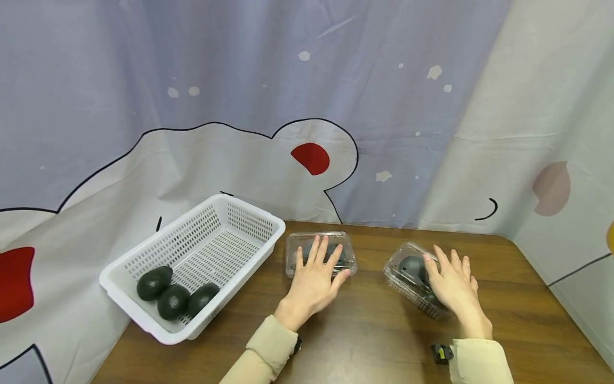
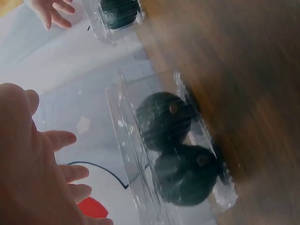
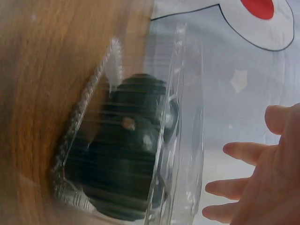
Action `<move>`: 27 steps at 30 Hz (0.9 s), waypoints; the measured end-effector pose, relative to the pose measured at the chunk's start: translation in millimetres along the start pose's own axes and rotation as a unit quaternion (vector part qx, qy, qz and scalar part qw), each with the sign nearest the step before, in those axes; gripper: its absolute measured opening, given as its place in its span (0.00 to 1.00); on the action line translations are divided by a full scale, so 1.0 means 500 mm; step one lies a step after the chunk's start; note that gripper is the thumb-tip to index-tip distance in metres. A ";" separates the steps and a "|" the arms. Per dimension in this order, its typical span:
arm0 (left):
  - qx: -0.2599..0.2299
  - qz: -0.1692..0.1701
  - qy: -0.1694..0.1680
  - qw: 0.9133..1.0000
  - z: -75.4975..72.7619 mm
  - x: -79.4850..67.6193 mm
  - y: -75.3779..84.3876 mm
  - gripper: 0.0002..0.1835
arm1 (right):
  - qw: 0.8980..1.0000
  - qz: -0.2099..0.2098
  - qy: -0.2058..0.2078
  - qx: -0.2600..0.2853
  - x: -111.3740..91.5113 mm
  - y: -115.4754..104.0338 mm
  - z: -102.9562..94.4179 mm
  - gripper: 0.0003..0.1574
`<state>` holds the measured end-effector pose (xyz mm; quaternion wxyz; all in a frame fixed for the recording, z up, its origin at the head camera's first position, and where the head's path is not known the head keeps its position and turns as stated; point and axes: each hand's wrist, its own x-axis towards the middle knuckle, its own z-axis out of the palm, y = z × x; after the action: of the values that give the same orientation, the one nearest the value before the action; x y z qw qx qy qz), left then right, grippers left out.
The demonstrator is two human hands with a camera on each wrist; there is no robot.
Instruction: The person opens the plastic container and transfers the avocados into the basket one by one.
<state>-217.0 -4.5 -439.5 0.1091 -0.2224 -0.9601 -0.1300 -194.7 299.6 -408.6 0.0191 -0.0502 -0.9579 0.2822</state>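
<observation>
Two clear plastic clamshell boxes sit on the table, each with dark green avocados inside. My left hand hovers over the left box, fingers spread and straight. In the left wrist view, two avocados show through that box's wall, and a gap separates the hand from the lid. Above the right box is my right hand, its fingers extended. From the right wrist view, this box holds avocados behind ribbed plastic, and the fingertips stand beside its lid edge. Neither hand grips anything.
A white perforated basket stands at the left of the wooden table, with three avocados at its near end. A printed curtain hangs close behind the table's back edge and along the right side.
</observation>
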 end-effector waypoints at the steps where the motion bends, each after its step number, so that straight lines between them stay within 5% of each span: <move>1: 0.001 0.002 -0.003 1.000 0.002 0.001 0.004 0.36 | 1.000 0.002 0.002 0.000 0.000 0.004 -0.001 0.48; 19: 0.031 0.096 0.021 0.995 0.042 0.037 0.080 0.31 | 0.999 0.020 0.002 0.048 -0.007 0.066 -0.038 0.48; 27: 0.075 0.169 0.079 0.980 0.066 0.054 0.106 0.27 | 0.996 0.025 0.017 0.082 -0.011 0.096 -0.044 0.49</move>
<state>-221.5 62.1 -452.6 0.2210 -0.3621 -0.9039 -0.0545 -183.8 351.0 -416.4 0.0328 -0.0770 -0.9294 0.3596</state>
